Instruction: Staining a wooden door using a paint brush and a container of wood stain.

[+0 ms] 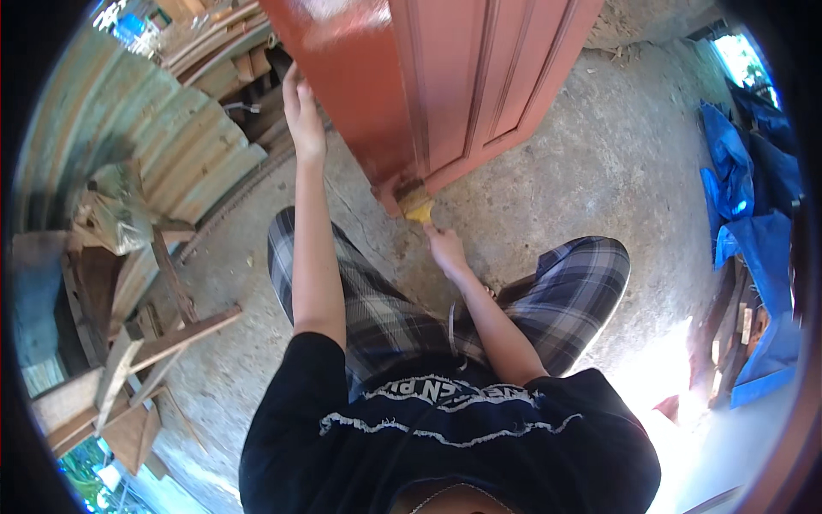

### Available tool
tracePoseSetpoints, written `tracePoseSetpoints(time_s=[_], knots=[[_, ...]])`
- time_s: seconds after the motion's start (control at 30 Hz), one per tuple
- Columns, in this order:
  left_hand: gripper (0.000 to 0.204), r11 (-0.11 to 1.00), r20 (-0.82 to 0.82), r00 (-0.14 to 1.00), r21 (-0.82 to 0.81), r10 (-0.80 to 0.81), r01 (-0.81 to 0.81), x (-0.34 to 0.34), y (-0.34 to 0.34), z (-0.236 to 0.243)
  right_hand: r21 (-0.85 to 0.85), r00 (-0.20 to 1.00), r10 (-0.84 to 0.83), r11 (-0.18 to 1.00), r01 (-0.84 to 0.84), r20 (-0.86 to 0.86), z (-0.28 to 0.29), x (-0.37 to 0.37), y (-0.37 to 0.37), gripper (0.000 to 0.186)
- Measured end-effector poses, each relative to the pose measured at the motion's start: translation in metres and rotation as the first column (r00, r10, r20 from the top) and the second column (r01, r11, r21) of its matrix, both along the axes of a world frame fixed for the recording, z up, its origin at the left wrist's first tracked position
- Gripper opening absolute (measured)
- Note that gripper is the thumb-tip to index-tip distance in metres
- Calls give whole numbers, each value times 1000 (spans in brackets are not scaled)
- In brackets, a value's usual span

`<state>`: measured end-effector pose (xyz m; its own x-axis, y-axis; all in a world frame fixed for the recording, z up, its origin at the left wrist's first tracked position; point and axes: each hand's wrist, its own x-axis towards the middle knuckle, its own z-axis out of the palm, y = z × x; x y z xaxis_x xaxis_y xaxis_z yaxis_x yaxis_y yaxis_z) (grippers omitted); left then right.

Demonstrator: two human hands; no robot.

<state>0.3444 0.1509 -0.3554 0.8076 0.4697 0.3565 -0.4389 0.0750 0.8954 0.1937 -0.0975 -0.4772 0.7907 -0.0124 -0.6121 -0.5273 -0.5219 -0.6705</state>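
Red-brown paint covers a panelled wooden door (445,86) that stands on the concrete floor (599,154) in front of the squatting person. The right hand (445,248) is closed around the yellow handle of a paintbrush (417,204), whose bristles touch the door's bottom corner. The brush's long axis runs up and slightly left from the hand toward the door, so the right hand is the nearer one to that corner. The left hand (301,116) reaches higher, fingers fairly flat against the door's left edge, holding nothing else. Scrap timber (137,360) and corrugated sheets (171,146) lie to the left, a blue tarp (753,231) to the right. No paint can or other container shows.
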Motion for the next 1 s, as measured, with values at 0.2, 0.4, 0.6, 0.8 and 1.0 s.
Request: tracePoseSetpoints(time_s=[0.2, 0.4, 0.6, 0.8, 1.0], knots=[[64, 998, -1, 998, 23, 64, -64, -7, 19, -2, 42, 957, 104, 992, -119, 271, 109, 25, 32, 52], [58, 996, -201, 978, 57, -54, 66, -23, 25, -16, -271, 714, 305, 948, -166, 630, 73, 29, 41, 45], [56, 980, -314, 934, 49, -168, 193, -26, 32, -55, -429, 828, 385, 882, -198, 409, 35, 10, 16, 51], [73, 944, -327, 901, 63, -286, 323, -29, 46, -55, -216, 802, 214, 970, -109, 558, 74, 38, 4, 51], [85, 890, -371, 816, -68, -442, 451, -35, 43, -53, -136, 906, 235, 970, -199, 352, -7, 21, -1, 54]])
